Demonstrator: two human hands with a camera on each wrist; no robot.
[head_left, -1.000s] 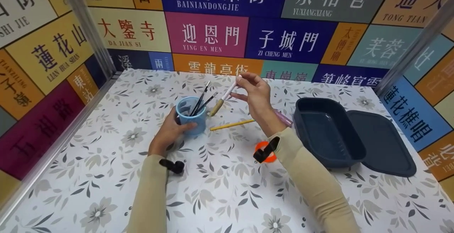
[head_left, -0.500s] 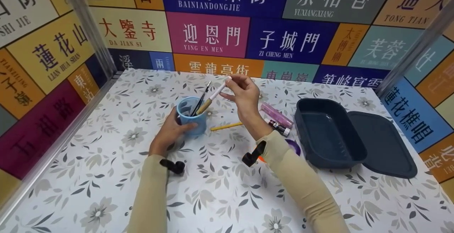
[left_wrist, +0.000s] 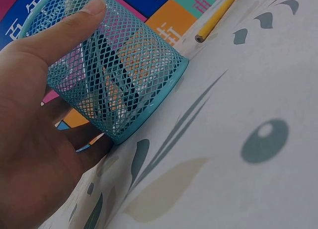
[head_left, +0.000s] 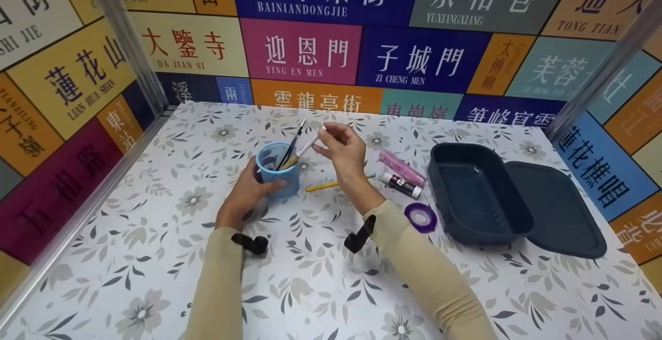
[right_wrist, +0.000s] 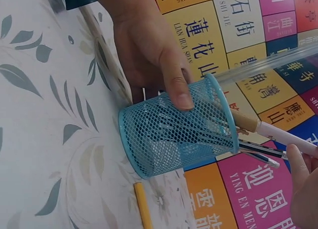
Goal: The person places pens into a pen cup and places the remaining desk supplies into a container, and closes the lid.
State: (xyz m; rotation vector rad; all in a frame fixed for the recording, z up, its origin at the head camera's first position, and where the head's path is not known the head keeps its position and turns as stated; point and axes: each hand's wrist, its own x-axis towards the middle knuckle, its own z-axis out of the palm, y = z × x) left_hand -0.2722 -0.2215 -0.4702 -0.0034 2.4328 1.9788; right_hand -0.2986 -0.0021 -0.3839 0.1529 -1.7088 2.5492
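My left hand (head_left: 245,195) grips a light blue mesh pen cup (head_left: 282,183), thumb on the near side, as the left wrist view also shows. Several thin dark pens (head_left: 295,143) lean inside the cup. Above its rim, my right hand (head_left: 345,151) pinches the white end of a pen (head_left: 309,142). The pen's gold-brown end (right_wrist: 244,120) is down inside the cup mouth, tilted. On the table beside the cup lies a yellow pencil (head_left: 321,186), partly behind my right wrist.
Right of my right arm lie a pink glittery tube (head_left: 402,167), a black-and-white glue stick (head_left: 402,185) and a purple tape roll (head_left: 420,218). Farther right stands a dark blue box (head_left: 478,190), its lid (head_left: 561,210) flat beside it. Sign-patterned walls (head_left: 302,50) border the table.
My right hand has moved left and down, bringing the pen from beside the cup into its mouth. The arm now covers the orange ring and reveals the purple tape. My left hand keeps still.
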